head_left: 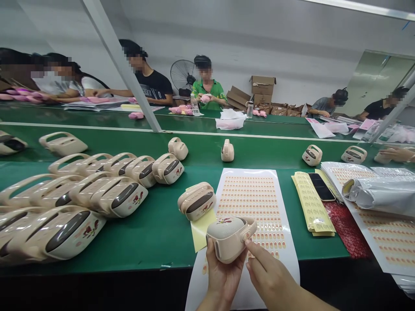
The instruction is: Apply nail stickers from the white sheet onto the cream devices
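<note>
My left hand point(223, 274) cradles a beige portable speaker point(227, 242) from below, its fingers closed around the body. The speaker is tipped, with its pale mesh face and red flower print turned up. At the handle's round joint, a fingertip of my right hand point(270, 270) presses against the speaker; that hand's fingers are apart and nothing shows between them. Beneath both hands lies a white sheet of small orange-and-white oval stickers point(249, 198). Just beyond my left hand, another speaker point(197, 202) stands on a yellow paper point(202, 231).
Rows of similar speakers point(119, 196) fill the left of the green bench point(145, 242). More stand along the raised green strip point(269, 151). On the right lie yellow label sheets point(313, 203), a phone point(321, 186), red bubble wrap point(348, 229) and plastic-wrapped sheets point(385, 194). Co-workers sit opposite.
</note>
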Motion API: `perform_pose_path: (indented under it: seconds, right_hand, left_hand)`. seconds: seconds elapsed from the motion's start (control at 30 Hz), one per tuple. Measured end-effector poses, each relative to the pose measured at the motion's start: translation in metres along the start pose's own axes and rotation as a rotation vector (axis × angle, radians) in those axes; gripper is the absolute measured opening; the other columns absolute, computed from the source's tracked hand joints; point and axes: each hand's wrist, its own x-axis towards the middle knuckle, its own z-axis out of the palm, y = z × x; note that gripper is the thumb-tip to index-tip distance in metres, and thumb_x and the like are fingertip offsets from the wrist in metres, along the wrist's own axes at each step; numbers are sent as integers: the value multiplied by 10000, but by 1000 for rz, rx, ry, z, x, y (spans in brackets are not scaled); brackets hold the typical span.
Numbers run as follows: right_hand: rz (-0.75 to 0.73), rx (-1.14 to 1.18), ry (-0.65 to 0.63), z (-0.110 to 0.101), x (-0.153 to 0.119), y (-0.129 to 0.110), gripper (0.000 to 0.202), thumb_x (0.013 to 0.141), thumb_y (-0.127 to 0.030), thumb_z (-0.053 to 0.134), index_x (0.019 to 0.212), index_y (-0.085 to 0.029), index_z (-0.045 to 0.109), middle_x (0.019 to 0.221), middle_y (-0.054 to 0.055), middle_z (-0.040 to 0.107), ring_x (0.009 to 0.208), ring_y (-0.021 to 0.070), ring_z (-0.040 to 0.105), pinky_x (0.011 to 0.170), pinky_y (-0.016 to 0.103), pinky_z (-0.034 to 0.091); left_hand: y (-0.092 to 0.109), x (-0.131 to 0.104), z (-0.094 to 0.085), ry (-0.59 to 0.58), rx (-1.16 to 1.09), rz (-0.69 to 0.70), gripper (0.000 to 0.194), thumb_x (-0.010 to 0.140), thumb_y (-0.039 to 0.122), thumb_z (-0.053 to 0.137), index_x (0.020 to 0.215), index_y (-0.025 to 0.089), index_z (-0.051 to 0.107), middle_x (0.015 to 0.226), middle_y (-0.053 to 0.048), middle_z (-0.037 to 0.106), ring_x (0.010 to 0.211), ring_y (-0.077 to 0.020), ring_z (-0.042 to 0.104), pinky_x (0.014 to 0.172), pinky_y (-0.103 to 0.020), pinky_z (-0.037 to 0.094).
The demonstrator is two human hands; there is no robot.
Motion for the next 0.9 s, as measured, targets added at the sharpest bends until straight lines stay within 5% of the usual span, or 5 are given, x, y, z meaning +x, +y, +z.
perform_pose_path:
  seconds: [0.13,0.27,0.43,0.63,0.9]
  right_hand:
    - [192,208,84,-13,4,20,188,896,-137,393,845,-169,572,798,69,679,713,146,674,578,207,567]
    - [380,92,331,-16,-5,40,134,876,-120,455,840,-191,563,589,-13,612,435,85,577,442,180,486]
    - [187,-73,323,5,-22,40,143,830,-80,516,934,-149,586,624,57,653,541,152,605,480,244,488]
    - [233,131,290,9,-21,34,233,852,-119,478,1038,-186,602,861,96,710,773,180,675,634,260,551]
    - [962,859,261,8,-23,37,282,708,-438,668,642,-183,569,677,38,633,650,169,626,588,274,533]
  left_hand:
    - [4,0,-17,-65,59,-6,306,818,284,567,1118,334,604,1043,-20,707,947,-227,651,788,-340,533]
    - [4,0,-21,-335,106,-208,543,704,513,613,1197,294,550,1227,-91,598,1139,-324,519,948,-494,395]
    - [-3,-3,-6,-398,-9,-252,593,759,589,472,1234,239,523,1261,-133,562,1187,-357,461,1038,-580,188]
    - [-7,-5,-3,-395,-99,-281,573,811,586,382,1188,196,567,1229,-155,581,1152,-349,498,996,-618,245]
    - [-5,-2,-8,-415,42,-321,539,741,604,499,1115,235,621,1165,-134,630,1116,-365,526,938,-604,347]
